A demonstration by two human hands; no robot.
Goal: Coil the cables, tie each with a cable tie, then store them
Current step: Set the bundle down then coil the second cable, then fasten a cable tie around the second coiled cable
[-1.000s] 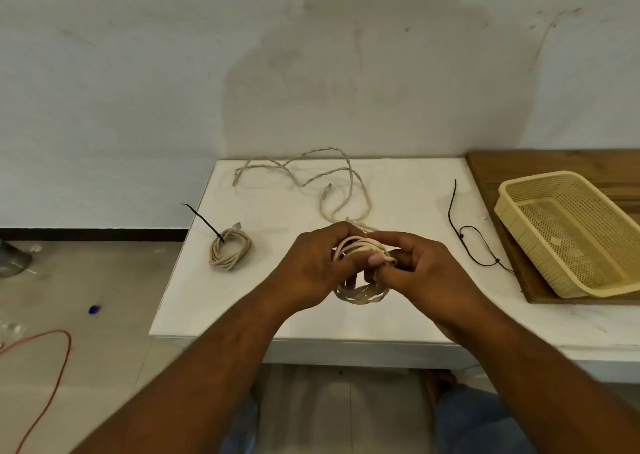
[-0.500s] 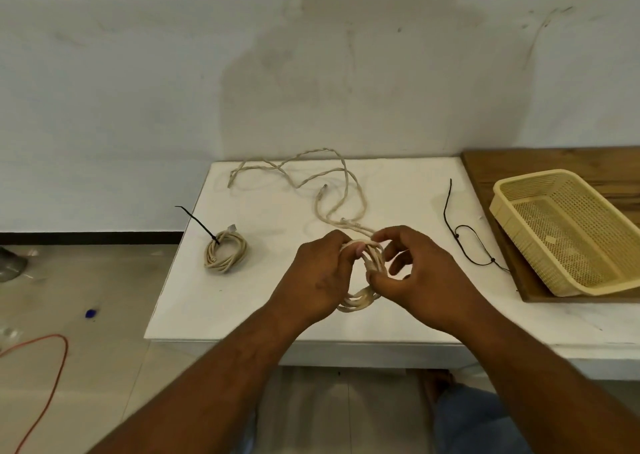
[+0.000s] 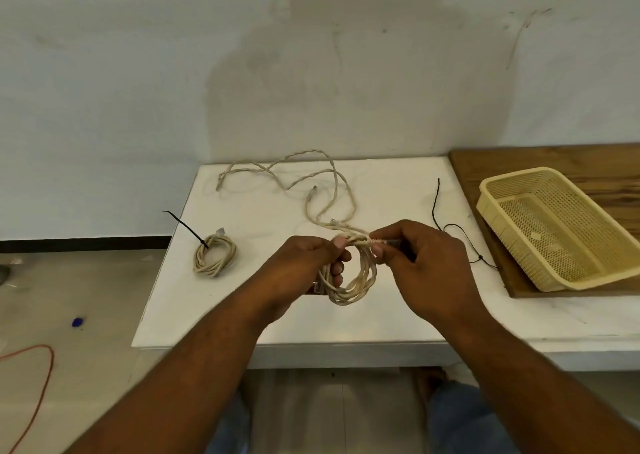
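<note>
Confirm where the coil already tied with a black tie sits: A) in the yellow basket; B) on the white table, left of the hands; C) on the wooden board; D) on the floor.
B: the tied coil lies on the white table, left of the left hand; the yellow basket on the wooden board holds no coil.

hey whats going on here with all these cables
A person is coiling a beige cable over a white table: the left hand grips it, the right hand pinches its end. One tied coil lies to the left, loose cable behind, a black cable tie and a yellow basket to the right.
</note>
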